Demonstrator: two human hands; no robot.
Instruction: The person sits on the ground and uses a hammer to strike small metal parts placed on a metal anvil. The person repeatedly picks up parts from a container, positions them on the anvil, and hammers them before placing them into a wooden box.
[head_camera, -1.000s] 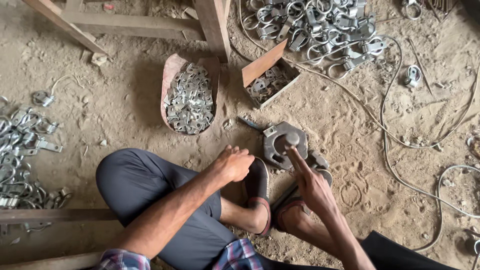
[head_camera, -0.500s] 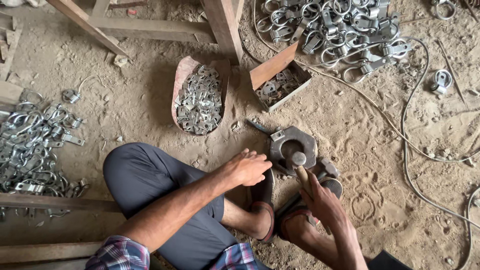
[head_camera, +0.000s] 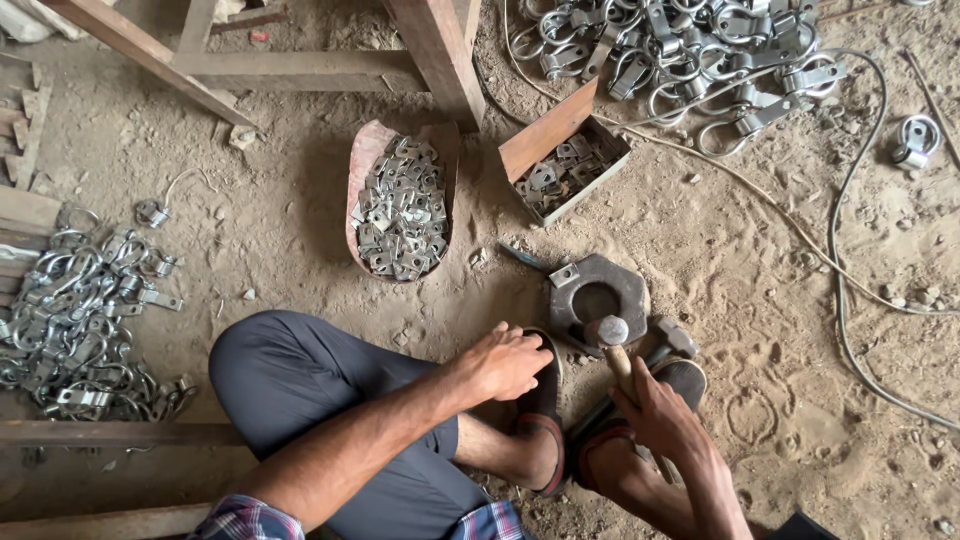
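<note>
- The right hand is closed tight around the wooden handle of a hammer.
- The hammer's round metal head sits at the lower edge of a six-sided metal block with a hole in its middle.
- The block lies on the dirt floor, just in front of the person's sandals.
- The left hand is curled with its fingers bent in, and rests by the left sandal, close to the block. It is not clear whether it holds anything.
- A small flat metal piece sits on the top left corner of the block.
- Farther out, a reddish scoop tray holds many small metal plates.
- Beside it, a little wooden box holds more small metal bits.
- A big pile of metal rings with clips lies at the top.
- Another pile of rings lies far to the left.
</note>
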